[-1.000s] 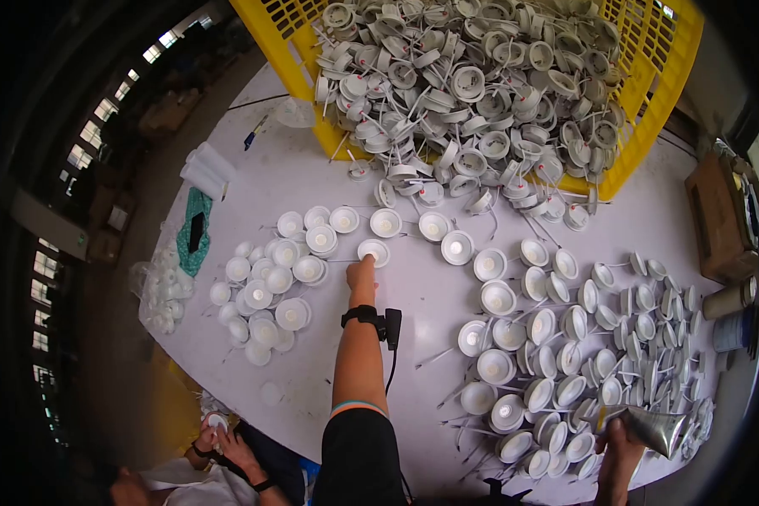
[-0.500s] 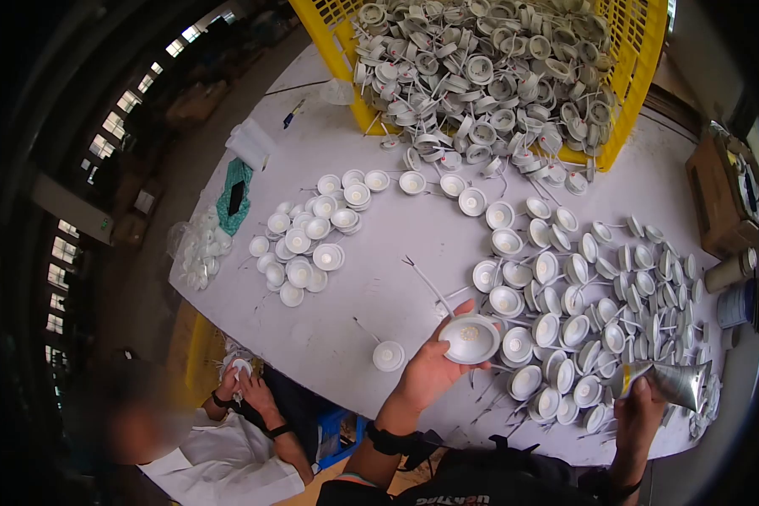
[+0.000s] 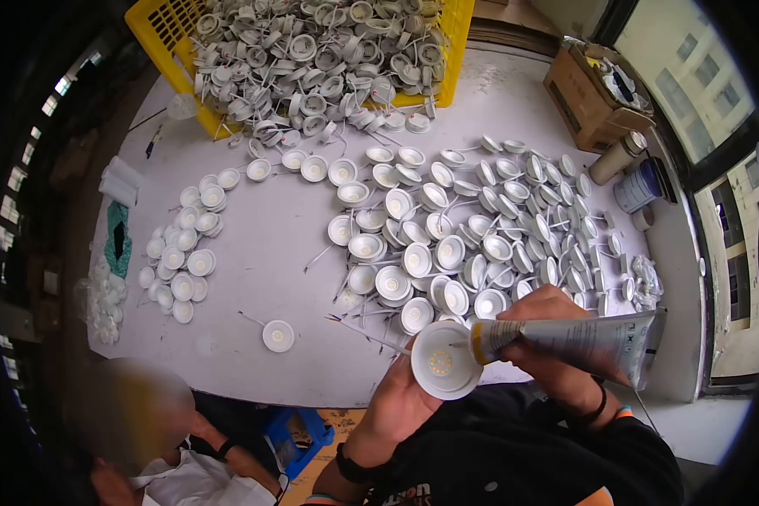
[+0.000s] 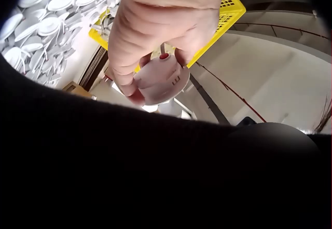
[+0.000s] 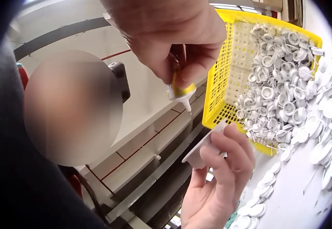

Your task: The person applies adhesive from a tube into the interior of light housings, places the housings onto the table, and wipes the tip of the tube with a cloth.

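My left hand [image 3: 401, 406] grips a round white lamp housing [image 3: 445, 361] near the table's front edge, its bowl with yellow dots facing up and its cable sticking out to the left. In the left wrist view the fingers hold the lamp [image 4: 162, 79] around its rim. My right hand [image 3: 551, 341] grips a silver tube [image 3: 594, 341] with a yellow band, lying almost level, its nozzle over the lamp's bowl. In the right wrist view the white nozzle [image 5: 187, 103] points down, a little apart from the lamp [image 5: 205, 145].
Many white lamps [image 3: 417, 259] cover the table's right half, and a smaller group [image 3: 183, 240] lies left. One lamp [image 3: 278, 336] lies alone in front. A yellow crate [image 3: 457, 59] of housings stands behind. Beyond the right side are a carton [image 3: 594, 105] and cans. Another person sits front left.
Since half a second ago, the lamp in my left hand and the tube in my right hand have come together. Earlier, the left hand reached to a lamp on the table. The head view has shifted right.
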`<state>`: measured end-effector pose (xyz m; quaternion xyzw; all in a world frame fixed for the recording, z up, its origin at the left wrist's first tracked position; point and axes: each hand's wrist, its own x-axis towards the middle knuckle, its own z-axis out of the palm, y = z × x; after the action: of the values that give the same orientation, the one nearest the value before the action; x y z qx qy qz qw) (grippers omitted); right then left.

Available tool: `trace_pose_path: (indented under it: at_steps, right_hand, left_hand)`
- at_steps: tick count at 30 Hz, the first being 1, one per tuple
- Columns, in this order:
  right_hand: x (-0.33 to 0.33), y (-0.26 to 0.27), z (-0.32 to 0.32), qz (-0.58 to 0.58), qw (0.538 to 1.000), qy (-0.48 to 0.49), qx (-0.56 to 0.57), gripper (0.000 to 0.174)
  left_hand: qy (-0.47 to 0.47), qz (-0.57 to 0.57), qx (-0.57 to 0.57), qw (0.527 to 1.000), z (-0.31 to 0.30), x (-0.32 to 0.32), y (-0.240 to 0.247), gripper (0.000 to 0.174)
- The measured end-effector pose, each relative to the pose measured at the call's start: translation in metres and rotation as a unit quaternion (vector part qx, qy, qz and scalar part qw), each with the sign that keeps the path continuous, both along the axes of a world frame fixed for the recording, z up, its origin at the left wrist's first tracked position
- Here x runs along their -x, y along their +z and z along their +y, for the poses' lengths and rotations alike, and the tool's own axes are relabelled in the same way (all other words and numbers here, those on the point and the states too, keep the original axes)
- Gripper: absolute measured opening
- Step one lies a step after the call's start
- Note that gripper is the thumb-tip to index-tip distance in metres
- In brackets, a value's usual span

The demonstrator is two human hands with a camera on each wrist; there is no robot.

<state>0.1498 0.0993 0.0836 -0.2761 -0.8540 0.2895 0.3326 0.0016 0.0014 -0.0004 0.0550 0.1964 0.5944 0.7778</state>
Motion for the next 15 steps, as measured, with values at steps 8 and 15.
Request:
trace_pose_path:
  at_steps: [8,15]
  right_hand:
    - [-0.007,0.007,-0.008,0.022,0.995,0.003,0.102,0.018]
    - [-0.006,0.014,-0.011,-0.044,0.995,0.007,0.088,0.016]
  left_hand:
    - [-0.033,-0.065,-0.04,0.997,-0.007,-0.007,0.0,0.059]
    - [-0.034,-0.072,-0.049,0.996,-0.009,-0.009,0.005,0.061]
